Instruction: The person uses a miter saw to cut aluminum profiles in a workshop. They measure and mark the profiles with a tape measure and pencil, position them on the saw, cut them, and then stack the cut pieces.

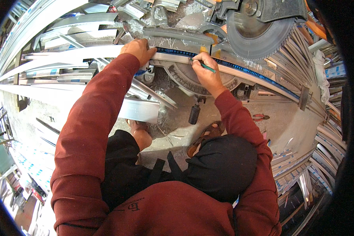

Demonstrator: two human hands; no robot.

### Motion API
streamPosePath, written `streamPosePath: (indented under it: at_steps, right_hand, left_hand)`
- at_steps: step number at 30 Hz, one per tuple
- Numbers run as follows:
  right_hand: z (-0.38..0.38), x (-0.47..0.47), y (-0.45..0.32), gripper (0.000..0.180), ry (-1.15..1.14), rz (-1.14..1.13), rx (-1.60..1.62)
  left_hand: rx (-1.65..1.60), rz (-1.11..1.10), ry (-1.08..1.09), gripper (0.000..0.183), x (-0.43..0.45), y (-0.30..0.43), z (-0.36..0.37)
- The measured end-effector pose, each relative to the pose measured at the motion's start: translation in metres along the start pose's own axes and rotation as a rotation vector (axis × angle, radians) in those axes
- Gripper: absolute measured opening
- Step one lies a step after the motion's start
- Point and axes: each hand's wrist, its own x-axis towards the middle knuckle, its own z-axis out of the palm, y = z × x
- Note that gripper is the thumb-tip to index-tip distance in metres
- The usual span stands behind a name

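Observation:
My left hand [138,50] grips a blue tape measure blade [177,52] at its left end, the thumb resting by the tape and a pale metal profile [178,59]. Whether the tape's case sits under the palm is hidden. The blade runs rightward along the profile, which lies across the miter saw's table. Between the fingers of my right hand [207,72] is a green pencil-like marking tool [209,68], its tip at the profile. Below the profile shows the saw's curved angle scale [183,78].
A toothed circular saw blade [261,39] hangs raised at upper right, beyond my right hand. Long metal profiles [76,50] extend to the left. A dark block [303,98] stands by the tape's right end. Red-handled pliers [260,117] lie on the floor below the saw's handle [194,114].

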Motion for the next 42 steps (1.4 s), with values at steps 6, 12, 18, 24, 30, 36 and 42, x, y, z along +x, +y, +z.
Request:
streamPosePath:
  at_steps: [6, 12, 18, 24, 30, 36, 42]
  right_hand:
    - [-0.002, 0.001, -0.004, 0.009, -0.015, 0.039, 0.003]
    - [-0.013, -0.015, 0.004, 0.011, -0.043, 0.109, 0.189]
    - [-0.034, -0.059, 0.013, 0.010, -0.243, 0.322, 0.280]
    - [-0.050, -0.074, 0.017, 0.010, -0.274, 0.424, 0.331]
    - [-0.065, -0.088, 0.021, 0.011, -0.266, 0.465, 0.388]
    - [-0.091, -0.121, 0.037, 0.029, -0.111, 0.608, 0.456]
    - [-0.115, -0.163, 0.059, 0.047, 0.098, 0.648, 0.562]
  left_hand:
    - [0.001, 0.003, 0.004, 0.052, -0.001, 0.001, -0.001]
    - [0.022, -0.036, -0.067, 0.050, 0.000, 0.005, -0.006]
    - [0.028, -0.032, -0.068, 0.051, 0.001, 0.004, -0.006]
    - [0.040, -0.031, -0.053, 0.051, 0.002, 0.004, -0.005]
    - [0.039, -0.051, -0.071, 0.051, 0.003, 0.004, -0.005]
    - [0.066, -0.019, -0.081, 0.053, 0.006, -0.001, -0.003]
    - [0.121, 0.144, -0.160, 0.042, -0.010, -0.001, -0.016]
